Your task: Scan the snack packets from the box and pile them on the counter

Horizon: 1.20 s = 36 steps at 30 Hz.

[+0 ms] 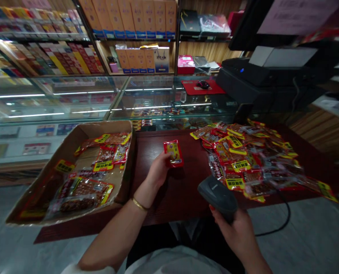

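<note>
Over the middle of the dark red table, my left hand point(158, 169) grips a small red and yellow snack packet point(173, 153) by its lower left side. A dark grey barcode scanner point(218, 196) sits in my right hand point(238, 230), its head pointing up and left toward the packet; fingers are wrapped round its handle. Right of the scanner spreads a loose pile of snack packets point(240, 163) in red, yellow and clear plastic. An open cardboard box point(132, 152) stands at the left with several similar packets point(86, 192) inside.
Behind the table runs a glass display counter point(158, 97) with a black mouse point(203, 84) on a red mat point(188, 87). Black checkout equipment point(255, 85) stands at the back right. The scanner's cable point(285, 224) hangs past the table's front edge. Stocked shelves line the wall.
</note>
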Each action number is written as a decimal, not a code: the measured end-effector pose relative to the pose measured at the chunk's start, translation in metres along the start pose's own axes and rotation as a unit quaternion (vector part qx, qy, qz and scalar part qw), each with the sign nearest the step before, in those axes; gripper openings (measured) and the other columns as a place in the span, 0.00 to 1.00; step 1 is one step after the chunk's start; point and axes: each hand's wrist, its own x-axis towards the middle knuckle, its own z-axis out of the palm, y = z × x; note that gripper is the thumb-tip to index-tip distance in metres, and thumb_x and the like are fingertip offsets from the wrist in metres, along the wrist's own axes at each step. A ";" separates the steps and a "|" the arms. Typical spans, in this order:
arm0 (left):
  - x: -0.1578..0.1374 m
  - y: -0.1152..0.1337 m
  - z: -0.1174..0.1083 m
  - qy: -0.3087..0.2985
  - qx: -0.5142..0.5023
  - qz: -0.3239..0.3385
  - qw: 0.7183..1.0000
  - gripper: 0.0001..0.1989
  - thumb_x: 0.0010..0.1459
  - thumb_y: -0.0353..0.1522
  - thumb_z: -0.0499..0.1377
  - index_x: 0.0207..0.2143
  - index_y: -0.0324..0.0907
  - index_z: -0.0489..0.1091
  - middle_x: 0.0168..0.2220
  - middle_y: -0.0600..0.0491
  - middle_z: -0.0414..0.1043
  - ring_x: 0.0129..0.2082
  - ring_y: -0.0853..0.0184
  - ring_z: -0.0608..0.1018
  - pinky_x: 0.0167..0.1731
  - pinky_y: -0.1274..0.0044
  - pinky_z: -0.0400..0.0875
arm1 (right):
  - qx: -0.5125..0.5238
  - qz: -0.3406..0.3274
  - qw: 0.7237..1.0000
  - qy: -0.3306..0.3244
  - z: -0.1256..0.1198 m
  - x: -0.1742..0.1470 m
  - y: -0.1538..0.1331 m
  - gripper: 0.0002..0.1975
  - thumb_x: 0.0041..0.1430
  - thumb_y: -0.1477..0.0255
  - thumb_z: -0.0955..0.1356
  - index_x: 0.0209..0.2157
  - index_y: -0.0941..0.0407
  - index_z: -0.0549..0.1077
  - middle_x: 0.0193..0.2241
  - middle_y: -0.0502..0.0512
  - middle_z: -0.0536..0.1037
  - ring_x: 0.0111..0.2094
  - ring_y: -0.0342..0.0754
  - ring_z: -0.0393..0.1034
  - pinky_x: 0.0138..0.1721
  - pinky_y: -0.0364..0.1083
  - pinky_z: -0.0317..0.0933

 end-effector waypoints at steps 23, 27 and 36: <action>0.098 -0.050 0.306 -0.206 0.135 -0.191 0.950 0.07 0.59 0.22 0.59 0.41 0.34 0.71 0.34 0.45 0.74 0.33 0.66 0.79 0.39 0.73 0.78 | 0.121 0.087 0.984 0.100 -0.028 -0.016 0.016 0.19 0.59 0.54 0.71 0.33 0.56 0.83 0.30 0.57 0.87 0.32 0.59 0.83 0.36 0.50 0.76; 0.055 -0.036 0.239 -0.206 0.138 -0.097 0.964 0.11 0.57 0.23 0.62 0.44 0.36 0.74 0.41 0.43 0.78 0.38 0.64 0.81 0.40 0.72 0.78 | 0.086 0.042 0.992 0.082 -0.026 -0.014 0.024 0.18 0.59 0.54 0.71 0.34 0.55 0.84 0.33 0.59 0.88 0.33 0.60 0.84 0.34 0.49 0.77; -0.121 0.117 -0.022 0.075 0.408 0.235 0.879 0.17 0.59 0.40 0.65 0.48 0.42 0.80 0.48 0.45 0.82 0.43 0.59 0.82 0.46 0.71 0.76 | -0.025 -0.007 1.000 -0.010 -0.027 -0.002 0.062 0.16 0.52 0.52 0.75 0.29 0.50 0.85 0.23 0.57 0.86 0.24 0.62 0.83 0.20 0.49 0.74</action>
